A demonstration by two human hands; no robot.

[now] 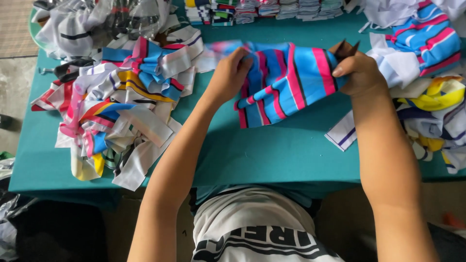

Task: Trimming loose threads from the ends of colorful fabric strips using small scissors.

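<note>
My left hand (228,73) and right hand (357,70) have fingers clamped on one striped cloth piece (286,82), between a loose heap (121,106) left and another pile (432,97) right on the worktop (272,150).

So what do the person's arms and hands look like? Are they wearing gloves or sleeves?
No gloves and no sleeves in view. Both forearms are bare from the elbows down, and the left hand and right hand are bare too. No watch, rings or bracelets show. Lower down is a whitish shirt with big black printing.
</note>
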